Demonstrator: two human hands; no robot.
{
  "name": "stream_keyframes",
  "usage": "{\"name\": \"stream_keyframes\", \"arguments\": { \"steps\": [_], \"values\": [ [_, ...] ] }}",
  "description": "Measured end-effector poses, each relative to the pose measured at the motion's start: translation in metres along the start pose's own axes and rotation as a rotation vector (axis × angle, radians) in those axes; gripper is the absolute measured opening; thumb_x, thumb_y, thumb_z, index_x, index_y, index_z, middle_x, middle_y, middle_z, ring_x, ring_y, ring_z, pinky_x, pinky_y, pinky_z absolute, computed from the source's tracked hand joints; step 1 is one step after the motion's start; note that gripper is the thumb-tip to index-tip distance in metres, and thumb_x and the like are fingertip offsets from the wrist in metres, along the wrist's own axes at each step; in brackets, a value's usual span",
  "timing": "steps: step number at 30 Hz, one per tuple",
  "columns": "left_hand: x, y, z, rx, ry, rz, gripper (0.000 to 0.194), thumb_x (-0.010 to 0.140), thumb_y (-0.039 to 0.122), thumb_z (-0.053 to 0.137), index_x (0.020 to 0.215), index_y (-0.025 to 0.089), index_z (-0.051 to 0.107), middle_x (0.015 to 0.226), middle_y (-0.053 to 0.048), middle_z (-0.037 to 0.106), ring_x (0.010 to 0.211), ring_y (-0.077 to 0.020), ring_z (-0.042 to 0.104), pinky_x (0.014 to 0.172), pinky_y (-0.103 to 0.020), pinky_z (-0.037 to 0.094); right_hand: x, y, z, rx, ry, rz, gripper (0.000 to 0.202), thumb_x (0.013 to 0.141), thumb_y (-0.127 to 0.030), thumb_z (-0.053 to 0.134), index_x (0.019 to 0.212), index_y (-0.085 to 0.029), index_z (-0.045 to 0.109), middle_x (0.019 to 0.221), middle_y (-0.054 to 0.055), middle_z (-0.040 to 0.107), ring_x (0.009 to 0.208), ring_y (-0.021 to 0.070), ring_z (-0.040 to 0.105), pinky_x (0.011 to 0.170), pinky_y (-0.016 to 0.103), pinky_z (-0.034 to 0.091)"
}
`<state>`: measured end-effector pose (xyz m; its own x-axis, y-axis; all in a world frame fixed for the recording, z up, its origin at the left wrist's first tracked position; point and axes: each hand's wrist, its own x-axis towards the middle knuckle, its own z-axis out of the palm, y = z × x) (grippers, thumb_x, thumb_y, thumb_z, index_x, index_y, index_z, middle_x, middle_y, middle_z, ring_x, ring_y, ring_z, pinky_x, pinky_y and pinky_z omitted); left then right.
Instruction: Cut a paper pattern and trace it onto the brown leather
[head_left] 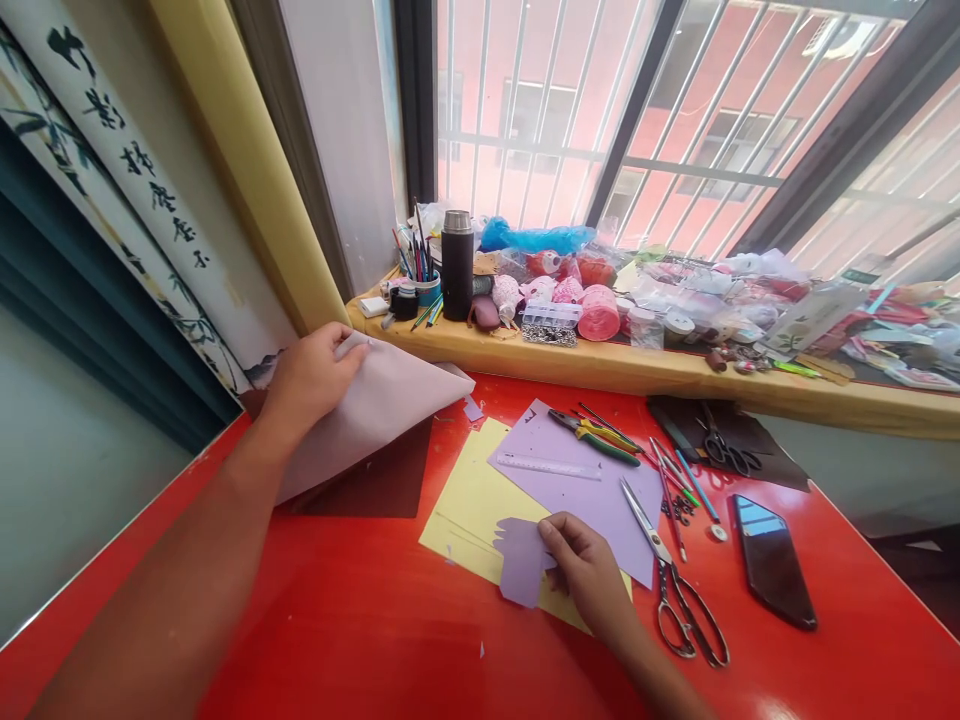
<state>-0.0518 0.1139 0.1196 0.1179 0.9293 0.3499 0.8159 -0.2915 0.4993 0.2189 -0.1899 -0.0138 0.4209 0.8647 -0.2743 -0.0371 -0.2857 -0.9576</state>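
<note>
My left hand pinches the raised edge of a pale pink-grey sheet of paper, lifting it off the red table over a dark brown sheet. Near the table's middle, my right hand holds a small cut-out piece of purple paper. That piece lies over a yellow sheet. A larger purple sheet rests beside it with a clear ruler on top.
Silver scissors lie right of my right hand, with pliers, pencils, black scissors and a phone beyond. The window ledge holds a black flask, a pen cup and craft clutter.
</note>
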Motion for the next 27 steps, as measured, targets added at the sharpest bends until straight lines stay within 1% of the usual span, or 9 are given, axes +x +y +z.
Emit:
{"name": "stream_keyframes", "arguments": {
  "steps": [2,4,8,11,13,17,21,25,27],
  "values": [
    [-0.006,0.013,-0.008,-0.047,0.046,0.047,0.032,0.093,0.047,0.063,0.113,0.026,0.075,0.101,-0.003,0.078,0.093,-0.0265,0.068,0.078,-0.031,0.046,0.005,-0.006,-0.008,-0.057,0.029,-0.043,0.063,0.080,-0.085,0.074,0.079,-0.022,0.068,0.055,-0.005,0.051,0.043,0.0140,0.050,0.044,0.026,0.032],
    [-0.010,0.020,-0.008,-0.245,0.033,0.036,0.036,0.090,0.049,0.067,0.115,0.025,0.076,0.101,-0.002,0.079,0.092,-0.0252,0.069,0.079,-0.030,0.049,0.011,-0.014,-0.018,-0.128,0.061,-0.086,0.063,0.081,-0.085,0.072,0.079,-0.022,0.068,0.052,-0.005,0.049,0.042,0.0143,0.046,0.044,0.027,0.031],
    [-0.015,0.022,0.008,-0.856,-0.194,-0.108,0.065,0.076,0.057,0.082,0.129,0.020,0.073,0.103,-0.005,0.081,0.086,-0.0244,0.073,0.073,-0.030,0.056,0.028,-0.030,-0.045,-0.282,0.153,-0.149,0.060,0.085,-0.079,0.069,0.096,-0.020,0.074,0.065,-0.001,0.060,0.051,0.0169,0.050,0.051,0.030,0.040],
    [-0.021,0.020,0.021,-1.013,-0.353,-0.178,0.076,0.069,0.048,0.090,0.136,0.017,0.071,0.105,-0.008,0.083,0.086,-0.0254,0.076,0.074,-0.032,0.059,0.035,-0.033,-0.060,-0.422,0.312,-0.245,0.057,0.086,-0.073,0.070,0.106,-0.020,0.078,0.072,0.002,0.064,0.063,0.0213,0.055,0.059,0.033,0.044],
    [-0.027,0.019,0.023,-1.044,-0.415,-0.174,0.076,0.071,0.043,0.091,0.140,0.018,0.069,0.109,-0.010,0.084,0.090,-0.0261,0.078,0.078,-0.033,0.061,0.033,-0.030,-0.062,-0.424,0.335,-0.259,0.056,0.088,-0.072,0.068,0.108,-0.021,0.078,0.069,0.000,0.058,0.062,0.0213,0.052,0.059,0.034,0.043],
    [-0.044,0.025,0.019,-1.106,-0.469,-0.165,0.087,0.076,0.045,0.091,0.153,0.018,0.061,0.117,-0.012,0.083,0.097,-0.0267,0.079,0.082,-0.034,0.062,0.019,-0.023,-0.042,-0.288,0.156,-0.198,0.057,0.089,-0.073,0.069,0.109,-0.020,0.077,0.069,-0.002,0.054,0.057,0.0190,0.050,0.056,0.033,0.045],
    [-0.075,0.044,0.020,-1.068,-0.538,-0.116,0.095,0.082,0.054,0.087,0.161,0.017,0.052,0.115,-0.011,0.081,0.091,-0.0228,0.075,0.069,-0.028,0.057,0.009,-0.029,-0.002,-0.155,-0.074,-0.192,0.061,0.093,-0.072,0.068,0.125,-0.021,0.072,0.085,0.001,0.060,0.056,0.0154,0.056,0.054,0.031,0.047],
    [-0.128,0.064,0.032,-1.017,-0.761,0.010,0.082,0.095,0.056,0.072,0.164,0.019,0.049,0.122,-0.013,0.078,0.100,-0.0260,0.075,0.070,-0.030,0.057,0.009,-0.039,0.035,-0.032,-0.278,-0.136,0.072,0.096,-0.074,0.066,0.148,-0.025,0.058,0.109,0.007,0.066,0.064,0.0170,0.069,0.050,0.028,0.046],
    [-0.156,0.070,0.036,-0.931,-0.811,0.106,0.061,0.102,0.046,0.063,0.159,0.024,0.056,0.136,-0.013,0.075,0.114,-0.0282,0.073,0.083,-0.034,0.060,0.010,-0.040,0.047,0.040,-0.331,-0.114,0.070,0.096,-0.076,0.065,0.141,-0.023,0.060,0.096,0.005,0.068,0.064,0.0190,0.070,0.052,0.028,0.049]
  ]
}}
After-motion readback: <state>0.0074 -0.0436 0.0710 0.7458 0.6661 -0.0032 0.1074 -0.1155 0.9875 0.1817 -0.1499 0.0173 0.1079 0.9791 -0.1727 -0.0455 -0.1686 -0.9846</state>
